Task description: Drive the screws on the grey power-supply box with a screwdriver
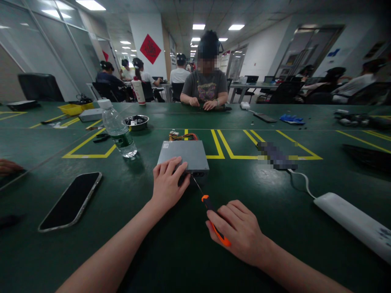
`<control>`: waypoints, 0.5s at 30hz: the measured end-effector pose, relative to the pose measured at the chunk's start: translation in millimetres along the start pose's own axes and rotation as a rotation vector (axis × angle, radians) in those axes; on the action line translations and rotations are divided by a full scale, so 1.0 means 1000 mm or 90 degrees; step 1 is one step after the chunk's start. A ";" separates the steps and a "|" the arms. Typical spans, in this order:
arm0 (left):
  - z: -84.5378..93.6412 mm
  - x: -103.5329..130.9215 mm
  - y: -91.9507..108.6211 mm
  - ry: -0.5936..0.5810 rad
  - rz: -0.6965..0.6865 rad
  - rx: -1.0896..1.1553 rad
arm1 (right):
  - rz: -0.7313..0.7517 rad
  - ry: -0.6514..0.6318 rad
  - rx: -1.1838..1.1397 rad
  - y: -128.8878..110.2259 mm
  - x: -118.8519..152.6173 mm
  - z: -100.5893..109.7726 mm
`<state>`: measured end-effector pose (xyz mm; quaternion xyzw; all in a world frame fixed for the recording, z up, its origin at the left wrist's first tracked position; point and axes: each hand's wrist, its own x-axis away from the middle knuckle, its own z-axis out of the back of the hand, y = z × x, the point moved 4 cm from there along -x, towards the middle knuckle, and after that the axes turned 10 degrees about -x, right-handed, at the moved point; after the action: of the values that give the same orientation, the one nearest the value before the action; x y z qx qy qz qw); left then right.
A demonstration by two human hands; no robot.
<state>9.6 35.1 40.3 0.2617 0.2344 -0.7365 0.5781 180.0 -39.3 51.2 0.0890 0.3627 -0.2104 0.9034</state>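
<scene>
A grey metal computer power supply unit (186,154) lies flat on the green table in front of me, its bundle of coloured cables at the far side. My left hand (169,183) grips its near left edge, with fingers on the top and the thumb at the front face. In my right hand (238,230) is a screwdriver (205,198) with an orange and black handle, fingers wrapped round it. The screwdriver's shaft slants up to the front face of the unit, just left of the socket. Whether the tip sits in a screw is too small to tell.
On the left stand a water bottle (120,132) and a metal bowl (136,122) of small parts; a phone (71,201) lies nearer. A white power strip (351,221) with a cable is at right. Across the table sits a person (207,87).
</scene>
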 end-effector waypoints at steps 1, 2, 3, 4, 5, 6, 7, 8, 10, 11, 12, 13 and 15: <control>0.000 0.000 0.000 0.000 -0.001 -0.001 | -0.003 0.011 0.003 0.000 0.000 0.001; 0.000 0.000 0.000 0.000 -0.002 -0.002 | -0.008 0.026 0.006 0.000 0.000 0.001; 0.000 0.000 0.000 -0.001 -0.003 -0.003 | -0.015 0.036 0.011 -0.001 0.001 0.001; 0.000 0.000 0.000 -0.001 -0.004 -0.003 | -0.018 0.039 0.015 -0.001 0.001 0.001; 0.000 0.000 0.000 -0.001 -0.005 -0.003 | -0.016 0.033 0.021 -0.003 0.002 0.000; 0.000 0.000 0.000 -0.001 -0.004 -0.003 | -0.011 0.021 0.029 -0.004 0.003 -0.001; 0.000 0.000 0.000 -0.001 -0.004 -0.002 | -0.005 0.005 0.039 -0.006 0.003 -0.002; -0.001 0.000 0.000 -0.002 -0.003 -0.001 | 0.003 -0.006 0.050 -0.008 0.003 -0.002; -0.001 0.000 -0.001 -0.003 -0.002 0.001 | 0.018 -0.007 0.061 -0.012 0.001 -0.001; -0.002 0.000 -0.001 -0.005 -0.001 0.002 | 0.022 -0.002 0.058 -0.013 -0.001 0.000; -0.002 0.000 -0.001 -0.005 -0.001 0.003 | 0.027 0.004 0.052 -0.014 -0.002 0.001; -0.002 0.000 -0.001 -0.005 0.000 0.004 | 0.031 0.008 0.044 -0.015 -0.004 0.001; -0.002 0.000 0.000 -0.005 0.000 0.004 | 0.032 0.009 0.034 -0.015 -0.006 0.002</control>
<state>9.8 36.4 39.3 0.2609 0.2300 -0.7380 0.5782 170.3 -51.7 56.8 0.1233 0.3610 -0.1968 0.9032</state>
